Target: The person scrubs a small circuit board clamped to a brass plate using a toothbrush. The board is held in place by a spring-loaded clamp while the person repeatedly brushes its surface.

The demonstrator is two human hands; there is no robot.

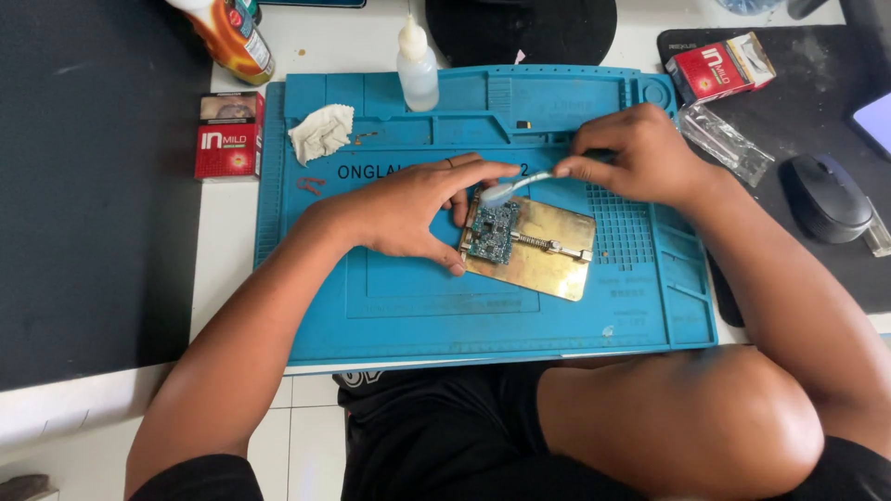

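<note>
**A:** What do you have on the feed?

**B:** I see the left hand (408, 211) at the centre of the frame, fingers spread wide, thumb and fingertips braced against the left edge of a brass-coloured holder plate (548, 250). A small green circuit board (492, 232) is clamped on the left part of that plate.

**A:** And the other hand?

**B:** The right hand (636, 153) sits just right of centre, a bit higher, fingers pinched narrow around the handle of a small brush (515, 188). I see its pale bristle head touching the top edge of the board, right by the left hand's fingertips.

**A:** What is underneath?

**B:** A blue work mat (418, 315) fills the middle of the frame, and the plate lies on it, slightly tilted.

**A:** Anything else around?

**B:** On the mat's upper left I see a crumpled tissue (321, 132); at top centre stands a small clear dropper bottle (417, 67). A red packet (229, 135) lies left of the mat, another red packet (720, 67) at the upper right, and a dark computer mouse (828, 197) near the right edge. A clear plastic wrapper (724, 141) lies between the right hand and the mouse.
</note>
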